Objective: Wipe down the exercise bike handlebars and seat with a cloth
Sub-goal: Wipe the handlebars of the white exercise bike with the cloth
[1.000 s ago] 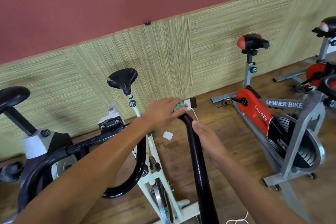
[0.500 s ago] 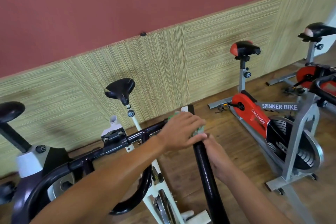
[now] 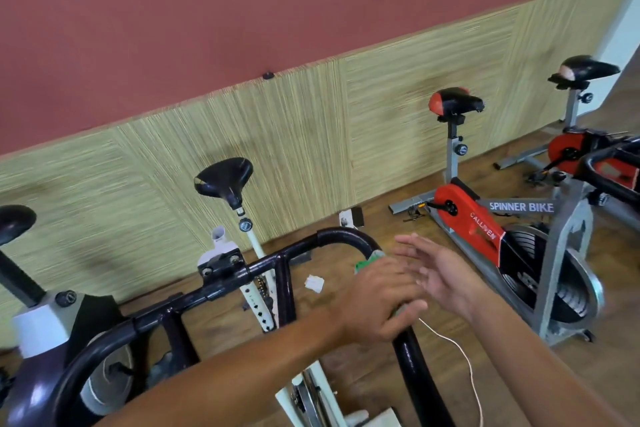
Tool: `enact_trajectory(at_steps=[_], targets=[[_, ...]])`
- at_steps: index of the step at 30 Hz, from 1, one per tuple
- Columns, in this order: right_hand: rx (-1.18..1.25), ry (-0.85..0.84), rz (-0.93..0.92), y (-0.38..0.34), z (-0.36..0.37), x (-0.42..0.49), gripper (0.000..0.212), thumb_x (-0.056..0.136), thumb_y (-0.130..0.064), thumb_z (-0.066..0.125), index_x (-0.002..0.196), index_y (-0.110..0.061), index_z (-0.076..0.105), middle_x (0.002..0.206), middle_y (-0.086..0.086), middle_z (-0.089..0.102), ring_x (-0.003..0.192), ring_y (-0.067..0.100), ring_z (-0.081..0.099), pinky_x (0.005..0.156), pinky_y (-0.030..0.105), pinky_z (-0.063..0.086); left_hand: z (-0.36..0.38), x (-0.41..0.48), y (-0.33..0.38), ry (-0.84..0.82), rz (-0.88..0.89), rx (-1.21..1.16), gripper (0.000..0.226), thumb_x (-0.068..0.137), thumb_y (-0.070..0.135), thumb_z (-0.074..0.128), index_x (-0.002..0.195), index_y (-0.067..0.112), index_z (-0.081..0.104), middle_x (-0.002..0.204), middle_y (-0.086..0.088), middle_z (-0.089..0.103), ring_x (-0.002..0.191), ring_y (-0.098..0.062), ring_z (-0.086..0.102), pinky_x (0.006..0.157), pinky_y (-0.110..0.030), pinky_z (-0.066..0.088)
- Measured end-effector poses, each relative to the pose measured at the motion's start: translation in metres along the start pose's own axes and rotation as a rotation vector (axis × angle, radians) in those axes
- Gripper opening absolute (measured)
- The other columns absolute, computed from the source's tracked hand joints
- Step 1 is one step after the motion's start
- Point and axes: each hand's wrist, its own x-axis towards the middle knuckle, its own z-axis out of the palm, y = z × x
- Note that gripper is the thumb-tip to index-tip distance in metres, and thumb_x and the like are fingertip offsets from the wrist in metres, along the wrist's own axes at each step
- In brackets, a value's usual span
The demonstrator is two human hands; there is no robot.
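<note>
A black handlebar [image 3: 332,236] of the white exercise bike curves across the lower middle. My left hand [image 3: 377,302] grips its right-hand bar with a green cloth [image 3: 369,262] wrapped under the palm; only a corner of the cloth shows. My right hand [image 3: 440,274] hovers just right of the bar, fingers spread and straight, holding nothing. The bike's black seat [image 3: 223,177] stands behind the handlebar on a white post.
A red and grey spinner bike [image 3: 519,232] stands to the right, with another red bike [image 3: 585,146] beyond it. A dark bike [image 3: 45,322] is at the left. A thin white cord [image 3: 464,360] trails beside the bar. A white scrap [image 3: 314,282] lies on the wooden floor.
My left hand slid with the cloth down the right bar toward me. My right hand let go of the bar and lifted away with its fingers spread.
</note>
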Motion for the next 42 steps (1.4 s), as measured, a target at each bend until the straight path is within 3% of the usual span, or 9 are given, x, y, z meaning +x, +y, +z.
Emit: enact_trajectory(at_steps=[4, 8, 14, 18, 25, 30, 35, 40, 42], targets=[[-0.219, -0.179, 0.060, 0.001, 0.014, -0.004, 0.028, 0.100, -0.024, 0.056, 0.123, -0.012, 0.066, 0.098, 0.003, 0.065, 0.081, 0.013, 0.054, 0.076, 0.028, 0.045, 0.009, -0.022, 0.027, -0.052, 0.035, -0.050, 0.038, 0.101, 0.026, 0.039, 0.083, 0.007, 0.066, 0.077, -0.005, 0.058, 0.077, -0.026, 0.051, 0.083, -0.039, 0.041], [-0.310, -0.118, 0.070, 0.002, 0.023, -0.002, 0.014, 0.096, -0.024, 0.064, 0.110, -0.024, 0.063, 0.097, -0.002, 0.063, 0.076, 0.010, 0.056, 0.072, 0.025, 0.044, 0.009, -0.016, 0.024, -0.080, 0.071, -0.004, 0.039, 0.100, 0.027, 0.038, 0.084, 0.008, 0.068, 0.076, -0.006, 0.058, 0.075, -0.027, 0.051, 0.077, -0.042, 0.043], [-0.397, -0.111, 0.070, 0.002, 0.022, -0.012, 0.033, 0.099, -0.029, 0.060, 0.130, -0.019, 0.059, 0.123, 0.005, 0.068, 0.103, 0.023, 0.062, 0.090, 0.033, 0.053, 0.021, -0.034, 0.060, -0.022, 0.021, -0.110, 0.043, 0.101, 0.023, 0.033, 0.084, 0.005, 0.068, 0.077, -0.003, 0.062, 0.073, -0.025, 0.053, 0.081, -0.040, 0.043], [-0.344, -0.113, 0.048, 0.006, 0.026, -0.020, 0.022, 0.103, -0.026, 0.053, 0.121, -0.016, 0.062, 0.104, 0.008, 0.074, 0.088, 0.017, 0.068, 0.067, 0.028, 0.059, 0.015, -0.039, 0.108, -0.005, -0.137, -0.426, 0.045, 0.100, 0.020, 0.031, 0.085, 0.002, 0.069, 0.080, -0.005, 0.066, 0.076, -0.024, 0.059, 0.078, -0.045, 0.043], [-0.321, -0.069, -0.017, 0.014, 0.030, -0.025, 0.023, 0.105, -0.025, 0.050, 0.119, -0.012, 0.062, 0.102, 0.011, 0.070, 0.098, 0.024, 0.062, 0.093, 0.043, 0.052, 0.016, -0.036, 0.107, -0.033, -0.276, -0.506, 0.054, 0.101, 0.031, 0.028, 0.080, -0.003, 0.065, 0.075, -0.011, 0.064, 0.074, -0.029, 0.060, 0.076, -0.046, 0.045], [-0.301, -0.053, -0.034, 0.019, 0.032, -0.027, 0.017, 0.105, -0.024, 0.050, 0.108, -0.016, 0.064, 0.097, 0.010, 0.071, 0.097, 0.025, 0.061, 0.087, 0.041, 0.052, 0.007, -0.045, 0.143, 0.009, -0.065, -0.521, 0.045, 0.099, 0.020, 0.032, 0.082, 0.003, 0.069, 0.076, -0.001, 0.064, 0.073, -0.014, 0.055, 0.075, -0.040, 0.044], [-0.314, -0.047, -0.048, 0.017, 0.034, -0.031, 0.022, 0.105, -0.023, 0.048, 0.119, -0.013, 0.062, 0.104, 0.014, 0.069, 0.100, 0.025, 0.061, 0.095, 0.045, 0.049, 0.022, -0.042, 0.116, 0.116, -0.218, -0.555, 0.045, 0.098, 0.022, 0.032, 0.080, 0.004, 0.069, 0.077, 0.002, 0.063, 0.074, -0.017, 0.059, 0.074, -0.044, 0.047], [-0.344, -0.045, -0.029, 0.016, 0.031, -0.029, 0.030, 0.105, -0.024, 0.050, 0.130, -0.011, 0.061, 0.112, 0.015, 0.072, 0.095, 0.021, 0.066, 0.099, 0.046, 0.051, 0.020, -0.052, 0.138, 0.132, -0.054, -0.543, 0.044, 0.099, 0.017, 0.032, 0.084, -0.002, 0.068, 0.079, -0.009, 0.066, 0.075, -0.026, 0.060, 0.074, -0.044, 0.043], [-0.338, -0.044, -0.023, 0.015, 0.029, -0.028, 0.030, 0.104, -0.025, 0.051, 0.130, -0.014, 0.061, 0.109, 0.012, 0.073, 0.097, 0.022, 0.066, 0.101, 0.048, 0.049, 0.025, -0.051, 0.125, 0.141, -0.118, -0.520, 0.046, 0.100, 0.020, 0.030, 0.084, -0.001, 0.067, 0.080, -0.008, 0.065, 0.075, -0.025, 0.060, 0.075, -0.045, 0.044]])
